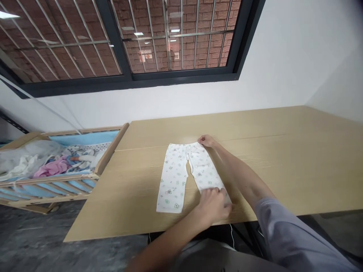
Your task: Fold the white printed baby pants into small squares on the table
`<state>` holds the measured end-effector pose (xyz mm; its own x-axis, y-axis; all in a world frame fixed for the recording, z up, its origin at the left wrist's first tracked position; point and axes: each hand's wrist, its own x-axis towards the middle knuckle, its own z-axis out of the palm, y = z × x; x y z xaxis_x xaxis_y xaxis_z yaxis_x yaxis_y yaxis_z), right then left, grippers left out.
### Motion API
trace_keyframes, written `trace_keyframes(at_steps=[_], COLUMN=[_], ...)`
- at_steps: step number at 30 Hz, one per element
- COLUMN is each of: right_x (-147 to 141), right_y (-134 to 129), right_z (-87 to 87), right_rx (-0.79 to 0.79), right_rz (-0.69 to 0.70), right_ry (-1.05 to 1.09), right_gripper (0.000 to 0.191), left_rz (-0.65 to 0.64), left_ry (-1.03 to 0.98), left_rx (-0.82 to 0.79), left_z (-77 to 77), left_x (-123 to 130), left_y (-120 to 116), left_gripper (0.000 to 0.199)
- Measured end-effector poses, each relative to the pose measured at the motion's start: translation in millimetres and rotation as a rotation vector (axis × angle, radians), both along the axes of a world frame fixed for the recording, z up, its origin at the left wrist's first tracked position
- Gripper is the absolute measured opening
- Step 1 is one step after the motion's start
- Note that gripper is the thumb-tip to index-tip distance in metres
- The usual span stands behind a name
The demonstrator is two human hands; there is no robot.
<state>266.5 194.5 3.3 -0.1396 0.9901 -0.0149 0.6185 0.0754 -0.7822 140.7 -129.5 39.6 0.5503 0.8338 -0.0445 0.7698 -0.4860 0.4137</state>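
Observation:
Small white pants (172,181) with a faint green and grey print lie flat on the wooden table (269,166), waistband toward the wall and legs toward me. My right hand (207,141) pinches the right corner of the waistband. At the lower end of the right pant leg is my left hand (214,205), its fingers curled over the hem and slightly blurred; what its fingertips hold is hidden.
To the left stands a wooden crib (112,151) with blue lining, holding a pink cloth (53,167), white fabrics and other clothes. Behind the table are a white wall (170,100) and a dark-framed, barred window (181,77).

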Motion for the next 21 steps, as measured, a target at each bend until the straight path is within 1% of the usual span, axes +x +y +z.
trace_keyframes(at_steps=[3,5,8,10,13,15,17,19,21], right_x=[0.8,0.5,-2.3,-4.7,-7.1,-8.1,-9.8,-13.4,-19.9], right_y=[-1.4,-2.9,-6.7,-9.8,-13.1,-13.5,-12.7,-11.2,-10.0], right_z=[2.7,5.0,9.3,12.5,18.2,23.1,29.6,38.0,47.7], right_rx=[-0.006,-0.009,-0.009,-0.011,-0.018,-0.022,-0.037,-0.071,-0.114], right_rz=[0.001,-0.001,-0.010,-0.014,-0.013,-0.015,-0.016,-0.006,0.011], right_ry=[-0.003,-0.011,-0.027,-0.035,-0.045,-0.050,-0.057,-0.067,-0.072], right_gripper=[0.011,0.014,0.015,0.015,0.015,0.014,0.013,0.013,0.014], left_rz=[-0.023,-0.057,-0.117,-0.133,-0.089,-0.023,0.035,0.092,0.176], left_ry=[0.062,0.080,0.096,0.098,0.063,0.003,-0.112,-0.294,-0.515], left_rx=[0.051,0.101,0.148,0.153,0.115,0.063,0.003,-0.060,-0.139], left_z=[-12.2,-16.0,-16.5,-14.7,-9.6,-4.9,-0.4,2.3,2.1], left_x=[10.6,14.3,16.9,17.0,12.0,4.1,-6.9,-18.7,-28.8], left_y=[-4.4,-3.5,-2.4,-2.0,-1.7,-2.5,-5.6,-11.3,-18.5], left_gripper=[0.047,0.043,0.034,0.030,0.026,0.023,0.022,0.022,0.025])
